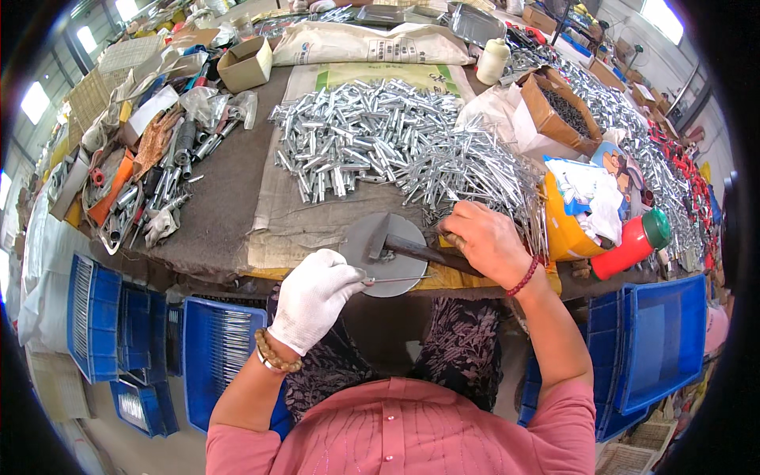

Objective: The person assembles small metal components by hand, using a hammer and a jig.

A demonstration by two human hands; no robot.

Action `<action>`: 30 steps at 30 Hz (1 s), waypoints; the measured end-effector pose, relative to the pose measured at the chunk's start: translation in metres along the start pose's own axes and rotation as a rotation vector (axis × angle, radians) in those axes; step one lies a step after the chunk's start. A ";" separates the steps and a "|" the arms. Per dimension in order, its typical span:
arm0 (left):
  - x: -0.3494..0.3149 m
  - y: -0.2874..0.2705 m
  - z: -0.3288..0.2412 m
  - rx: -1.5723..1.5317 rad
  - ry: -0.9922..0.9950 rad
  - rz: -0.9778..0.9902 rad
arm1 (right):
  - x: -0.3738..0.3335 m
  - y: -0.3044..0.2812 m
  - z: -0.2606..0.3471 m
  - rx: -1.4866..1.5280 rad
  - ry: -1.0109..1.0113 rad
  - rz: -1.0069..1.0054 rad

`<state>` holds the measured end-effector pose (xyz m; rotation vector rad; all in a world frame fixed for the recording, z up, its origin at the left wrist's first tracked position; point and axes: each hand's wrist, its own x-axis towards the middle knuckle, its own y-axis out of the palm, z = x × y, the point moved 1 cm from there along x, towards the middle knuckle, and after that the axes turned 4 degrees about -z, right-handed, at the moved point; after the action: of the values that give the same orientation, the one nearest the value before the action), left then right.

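Observation:
My left hand (315,299), in a white knitted glove, is closed on one end of a thin metal rod (400,279). The rod points right, across the near part of a round grey metal plate (360,237). On that plate lies a hammer (419,251), its head at the plate's middle and its handle slanting right toward me. My bare right hand (491,244) is just above the handle, beside the near edge of a pile of thin metal rods (475,170). Its fingers are pinched together; what they hold, if anything, is hidden. Farther off is a heap of short silvery metal tubes (356,142).
A cardboard box (558,115) of small dark parts stands at right, near a yellow container (566,226) and a red bottle with green lid (631,244). Tools and a rusty-brown glove (157,141) clutter the left. Blue bins (661,340) flank me below the table.

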<state>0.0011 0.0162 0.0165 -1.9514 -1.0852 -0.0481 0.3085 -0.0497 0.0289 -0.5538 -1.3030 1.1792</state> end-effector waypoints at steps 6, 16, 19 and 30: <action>0.000 -0.001 0.001 0.008 0.010 0.010 | 0.005 -0.002 -0.002 -0.021 -0.041 0.079; -0.001 0.000 0.003 0.011 0.032 -0.005 | 0.002 0.006 0.007 -0.003 0.061 -0.010; 0.000 -0.001 0.002 0.004 0.036 0.001 | 0.008 0.011 0.011 -0.026 0.084 -0.016; -0.001 -0.001 0.003 0.003 0.028 -0.009 | 0.008 0.006 0.003 0.002 0.115 -0.036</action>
<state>-0.0011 0.0175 0.0150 -1.9380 -1.0748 -0.0784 0.3026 -0.0410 0.0280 -0.5855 -1.2095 1.1029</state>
